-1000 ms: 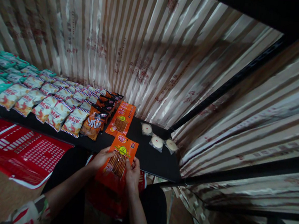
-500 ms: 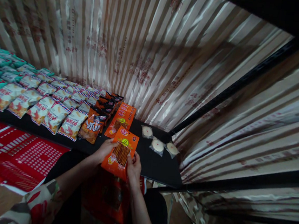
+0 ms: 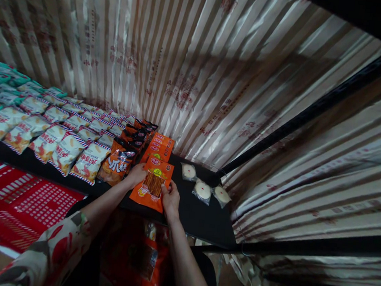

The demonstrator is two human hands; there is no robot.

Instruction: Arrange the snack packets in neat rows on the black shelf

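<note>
An orange snack packet [image 3: 147,200] with a clear window showing brown strips is between my two hands, over the black shelf. My left hand [image 3: 136,175] is closed on its left edge. On the right edge my right hand [image 3: 171,199] grips it, thumb on the front. Just behind it lie overlapping orange packets [image 3: 160,145] of the same look, partly covered by the held one. To the left stands an orange-brown snack bag [image 3: 117,165]. More orange packets [image 3: 154,270] lie low between my forearms, in shadow.
White snack bags [image 3: 87,162] fill rows on the left, with teal bags [image 3: 10,87] beyond. Three round white items in clear wrap, one a disc [image 3: 202,190], lie on the black shelf [image 3: 203,220]. Red baskets [image 3: 33,200] sit below. A dark metal post [image 3: 301,113] slants at right, before a striped curtain [image 3: 185,61].
My hands have carried the orange packet forward and slightly left, closer to the overlapping packets on the shelf. The packets low between my arms show more clearly.
</note>
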